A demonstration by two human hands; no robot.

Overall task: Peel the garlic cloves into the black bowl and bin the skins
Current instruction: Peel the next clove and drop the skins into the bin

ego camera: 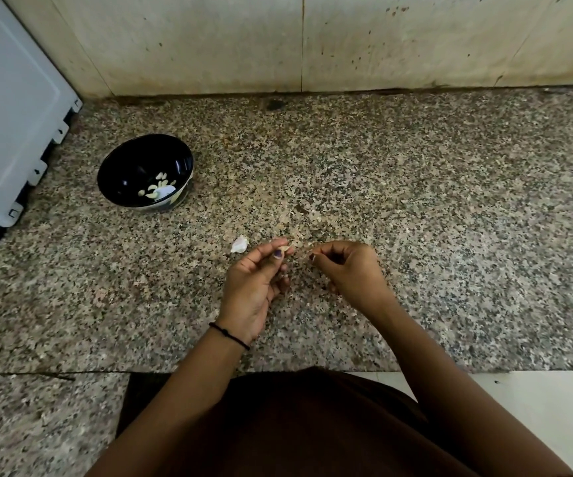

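Speckled granite counter (416, 201) against a stained tile wall (209, 46), with a white appliance (10, 115) at far left. Stage judged as mid-task, peeling in progress. Done so far: several peeled cloves (159, 187) lying in the bottom of the black bowl (130, 156), set on the counter just beside the appliance and well apart from both hands. In hand: one clove (287, 250), pinched between thumb and forefinger of the left hand (254, 284), other fingers loosely curled, held low over the middle of the counter. Right hand (350, 270) close alongside, fingers curled, thumb and forefinger tips pressed together on an apparent thin strip of skin (301, 252) running from the clove; too faint against the granite to confirm. Still to do: finish stripping this clove and transfer it to the bowl. Also pending: pale garlic piece (240, 244) on the counter just left of the left fingertips, to be peeled or discarded as found. No bin in view; disposal outstanding for at least the skin in hand. Black thread band (230, 335) on the left wrist, clear of the work.
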